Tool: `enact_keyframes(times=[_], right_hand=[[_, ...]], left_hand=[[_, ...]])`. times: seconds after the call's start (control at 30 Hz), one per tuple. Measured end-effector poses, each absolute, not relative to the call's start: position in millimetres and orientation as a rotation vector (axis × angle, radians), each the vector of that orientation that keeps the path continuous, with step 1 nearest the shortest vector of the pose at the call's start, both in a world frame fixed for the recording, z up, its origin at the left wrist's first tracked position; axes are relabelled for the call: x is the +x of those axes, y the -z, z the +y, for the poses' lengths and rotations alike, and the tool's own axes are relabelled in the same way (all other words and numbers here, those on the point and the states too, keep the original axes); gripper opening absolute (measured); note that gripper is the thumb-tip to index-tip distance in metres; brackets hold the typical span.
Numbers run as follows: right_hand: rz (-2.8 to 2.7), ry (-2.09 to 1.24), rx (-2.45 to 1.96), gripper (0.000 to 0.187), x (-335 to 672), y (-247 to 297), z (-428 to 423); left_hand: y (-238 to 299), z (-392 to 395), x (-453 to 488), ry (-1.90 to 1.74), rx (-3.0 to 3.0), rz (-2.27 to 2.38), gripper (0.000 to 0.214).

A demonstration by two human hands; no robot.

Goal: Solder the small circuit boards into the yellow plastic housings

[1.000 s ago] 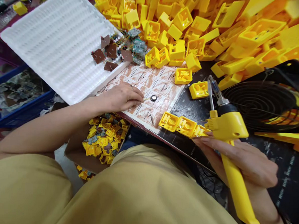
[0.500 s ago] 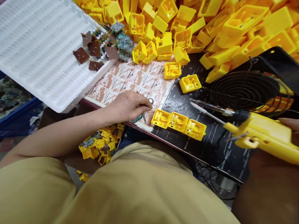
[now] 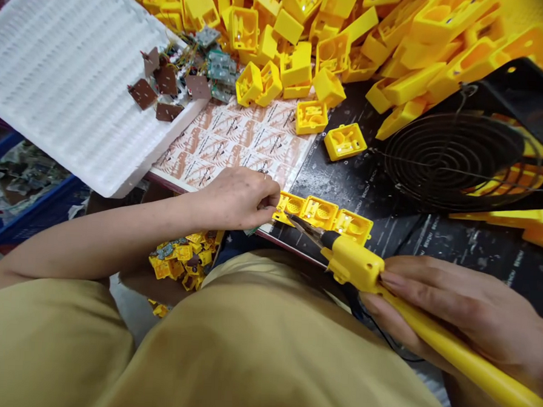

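Observation:
My right hand (image 3: 457, 310) is closed round the yellow handle of a soldering iron (image 3: 357, 262). Its tip reaches into the leftmost of three small yellow plastic housings (image 3: 292, 203), which stand side by side with their open faces up. Close against that housing's left end, my left hand (image 3: 242, 197) is closed in a pinch, and what its fingertips hold is hidden. A sliver of green circuit board (image 3: 252, 231) shows beneath this hand. The middle housing (image 3: 320, 213) and the right housing (image 3: 353, 226) lie just beyond the tip.
A heap of yellow housings (image 3: 297, 65) covers the back. Circuit boards with wires (image 3: 166, 79) lie by a white foam tray (image 3: 68, 83). A black fan (image 3: 442, 161) stands right. Two loose housings (image 3: 345, 142) sit mid-table. Below are a blue crate (image 3: 39, 209) and more yellow parts (image 3: 184, 256).
My right hand has brought the soldering iron left and down, from beside the fan to the leftmost housing. My left hand has moved slightly right, up against that housing.

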State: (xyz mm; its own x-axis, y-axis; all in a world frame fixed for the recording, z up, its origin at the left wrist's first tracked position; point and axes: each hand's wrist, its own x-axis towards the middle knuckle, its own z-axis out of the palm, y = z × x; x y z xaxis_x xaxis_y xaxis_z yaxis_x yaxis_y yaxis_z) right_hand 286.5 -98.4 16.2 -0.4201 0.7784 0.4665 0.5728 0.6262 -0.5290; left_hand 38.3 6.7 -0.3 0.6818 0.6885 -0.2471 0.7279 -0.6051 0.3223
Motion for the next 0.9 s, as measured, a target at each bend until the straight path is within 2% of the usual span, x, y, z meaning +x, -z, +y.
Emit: enact_keyframes(times=[0.13,0.27,0.43,0.63,0.77,0.9], right_hand=[[-2.245,-0.284,-1.072,0.024,290,-8,-94],[-2.286,-0.284,-0.949,0.01,288,-12,-95],[-2.287,-0.354,-1.045,0.021,284,-23,-94],[-2.263,-0.289,-1.082,0.008,300,-19,-97],[-2.224,-0.307,-1.12,0.021,297,-16,-97],[-2.208,-0.331,-1.081,0.009,298,-17,-93]], left_hand=[[-5,9,44,0.231,2.487,1.117,0.012],[-7,12,47,0.283,2.5,1.099,0.014],[-6,16,46,0.305,2.558,1.031,0.014],[-5,17,48,0.307,2.581,0.992,0.013],[-8,17,51,0.345,2.551,0.998,0.012],[-10,18,50,0.335,2.53,0.996,0.009]])
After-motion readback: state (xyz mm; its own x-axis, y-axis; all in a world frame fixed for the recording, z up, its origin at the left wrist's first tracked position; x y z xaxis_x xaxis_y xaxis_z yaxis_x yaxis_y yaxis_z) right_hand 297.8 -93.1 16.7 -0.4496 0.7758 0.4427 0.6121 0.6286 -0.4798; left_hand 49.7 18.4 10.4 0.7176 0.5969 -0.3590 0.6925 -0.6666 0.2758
